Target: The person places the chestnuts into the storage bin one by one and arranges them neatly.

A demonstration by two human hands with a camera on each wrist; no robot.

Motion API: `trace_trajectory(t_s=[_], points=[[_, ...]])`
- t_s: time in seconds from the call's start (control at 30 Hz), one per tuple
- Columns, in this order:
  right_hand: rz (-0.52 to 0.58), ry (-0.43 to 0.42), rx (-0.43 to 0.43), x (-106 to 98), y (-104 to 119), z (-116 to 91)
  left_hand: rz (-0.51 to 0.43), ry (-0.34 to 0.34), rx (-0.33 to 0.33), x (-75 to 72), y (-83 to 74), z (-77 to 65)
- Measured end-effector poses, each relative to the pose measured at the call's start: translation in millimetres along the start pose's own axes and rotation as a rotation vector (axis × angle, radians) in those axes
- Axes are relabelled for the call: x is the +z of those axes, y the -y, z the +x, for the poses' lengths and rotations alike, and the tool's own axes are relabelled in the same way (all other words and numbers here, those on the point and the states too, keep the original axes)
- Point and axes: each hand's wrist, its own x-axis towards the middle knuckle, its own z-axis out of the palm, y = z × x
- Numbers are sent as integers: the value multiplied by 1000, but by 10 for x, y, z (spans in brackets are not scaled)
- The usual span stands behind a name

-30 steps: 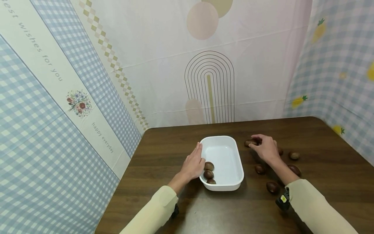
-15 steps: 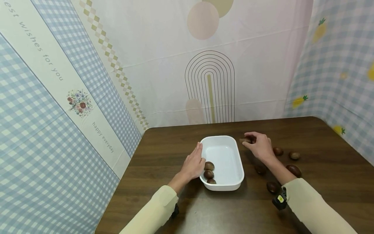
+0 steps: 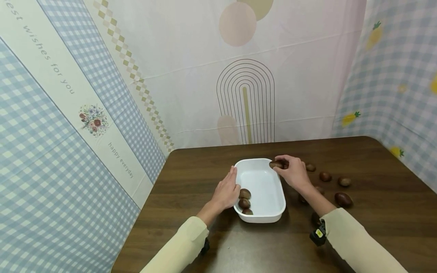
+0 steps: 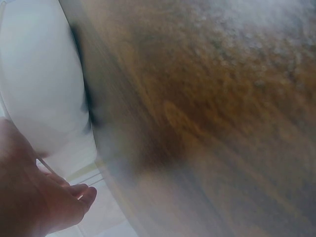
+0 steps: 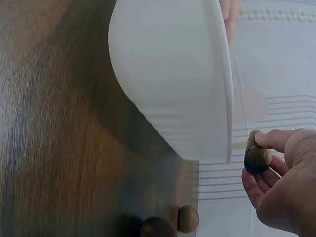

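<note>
A white rectangular dish [image 3: 261,219] stands on the table, with several brown chestnuts [image 3: 244,203] lined up inside along its left wall. My left hand [image 3: 225,191] rests against the dish's left rim, fingers straight and close together. Between thumb and fingertips, my right hand [image 3: 293,172] pinches another chestnut [image 5: 258,157] just over the dish's far right corner. In the right wrist view that chestnut is glossy brown with a paler side, held beside the dish's rim. The left wrist view has the left hand [image 4: 42,192] next to the dish's outer wall [image 4: 44,74].
More chestnuts lie scattered on the dark wooden table [image 3: 191,170] right of the dish, among them one chestnut [image 3: 343,200] near the right forearm and another chestnut [image 3: 325,176] farther back. The forearm partly covers some. Patterned cloth [image 3: 191,76] hangs behind and at both sides.
My right hand has carried the pinched chestnut left from the table to the dish's far right corner, uncovering chestnuts behind it. The left hand has stayed at the rim.
</note>
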Motion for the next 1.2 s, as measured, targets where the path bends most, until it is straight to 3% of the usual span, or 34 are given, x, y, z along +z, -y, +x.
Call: trace_trajectory(t_s=[0.5, 0.97, 1.2], points=[[9, 63, 5, 318, 120, 17, -4, 11, -8, -21, -10, -18], [-29, 101, -75, 608, 256, 56, -12, 12, -4, -30, -13, 0], [-15, 126, -60, 764, 252, 57, 2, 8, -7, -35, -20, -4]])
